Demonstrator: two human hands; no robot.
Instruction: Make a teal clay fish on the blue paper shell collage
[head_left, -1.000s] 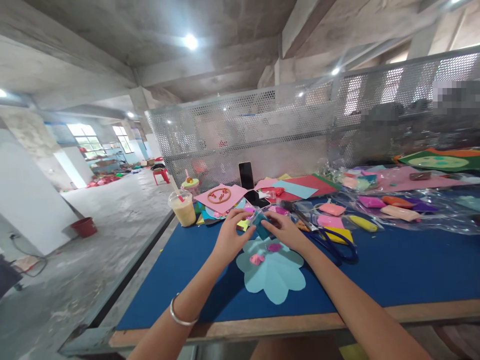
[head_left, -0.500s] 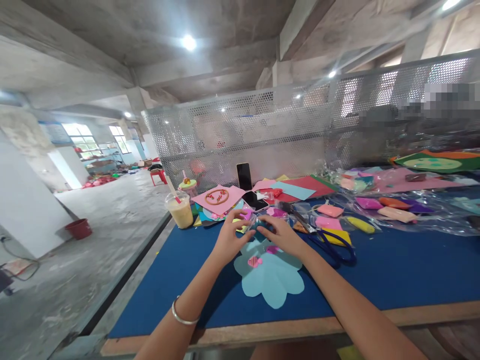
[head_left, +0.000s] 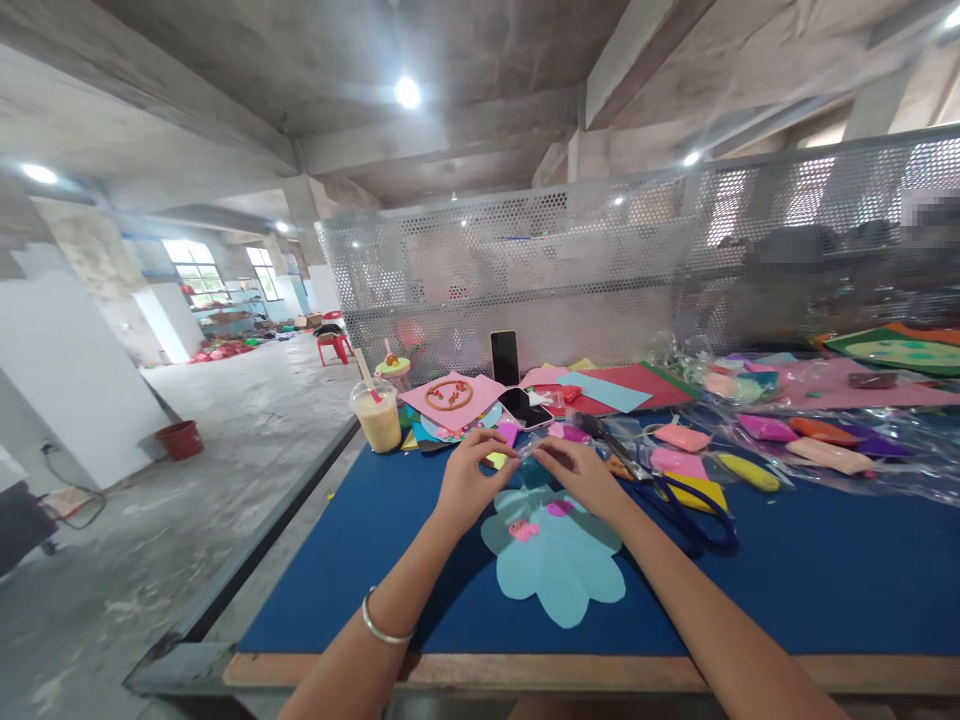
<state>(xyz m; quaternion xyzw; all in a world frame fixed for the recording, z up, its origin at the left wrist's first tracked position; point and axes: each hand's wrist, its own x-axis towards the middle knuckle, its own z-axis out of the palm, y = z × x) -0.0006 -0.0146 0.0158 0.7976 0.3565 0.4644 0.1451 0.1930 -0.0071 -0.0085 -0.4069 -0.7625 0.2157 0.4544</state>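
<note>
A small clear packet with teal clay-like stuff (head_left: 534, 472) is pinched at its upper part between my two hands. My left hand (head_left: 471, 480) grips its left side with thumb and fingertips, and my right hand (head_left: 586, 482) grips its right side. Just below lies a light blue flower-shaped paper (head_left: 559, 575) on the blue table top. It bears a striped pink fish shape (head_left: 523, 530) and a magenta shape (head_left: 559, 508). Right of my right hand lie scissors (head_left: 694, 515) with dark blue handles, over a yellow packet (head_left: 697, 490).
A lidded drink cup (head_left: 376, 420) with a straw stands at the table's left edge. Behind my hands are phones (head_left: 505, 357) and a pink sheet (head_left: 480, 388) with a ring design. Coloured packets (head_left: 750, 472) spread rightward. A perforated metal panel (head_left: 495, 270) borders the back.
The whole view has shifted, so the table's things appear further right. My hands remain on the teal packet, with the fingers slightly rearranged.
</note>
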